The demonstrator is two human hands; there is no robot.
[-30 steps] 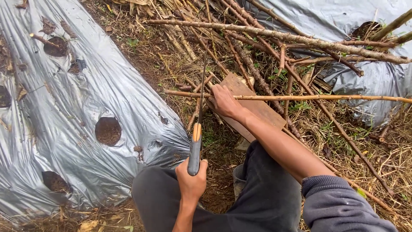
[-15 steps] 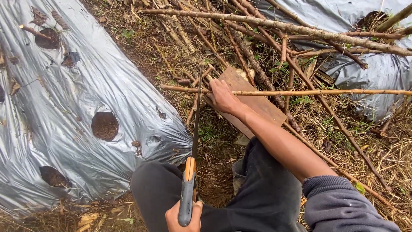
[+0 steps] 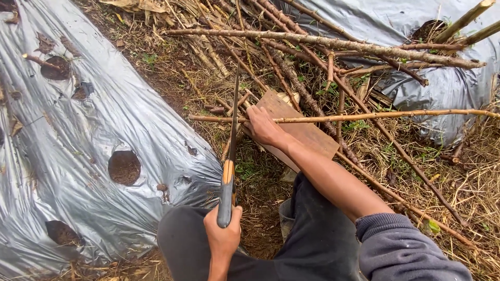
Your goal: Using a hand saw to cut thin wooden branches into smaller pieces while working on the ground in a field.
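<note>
Head view, looking down at a crouching person in dark trousers (image 3: 312,244) and a grey-blue sleeve (image 3: 401,250).

Left hand (image 3: 223,237): fist closed around the butt of the saw's grey and orange handle (image 3: 227,192), near the bottom edge, between the knees. The long thin dark blade (image 3: 235,114) runs straight up from that hand and crosses the thin pale straight stick (image 3: 375,115) just left of the right hand. Cannot tell if the teeth touch the wood; the blade is seen edge-on.

Right hand (image 3: 263,126): fingers wrapped over the thin stick, clamped on it, pressing it down onto the flat brown wooden board (image 3: 302,132) that lies under the hand and forearm. The stick lies horizontal, with a short end left of the blade and the long part going right past the frame edge.

The hands are well apart: left low and close to the body, right ahead and up.

Beyond the right hand: a pile of rough brown branches (image 3: 323,47), criss-crossed, with one thick lichen-spotted branch lying across the top. Dry straw and soil (image 3: 172,73) lie beneath.

Left of the left hand: silver plastic mulch sheet (image 3: 78,130) over a raised bed, with round planting holes (image 3: 124,167) showing dirt. A second silver sheet (image 3: 442,78) lies to the upper right, behind the branches.
</note>
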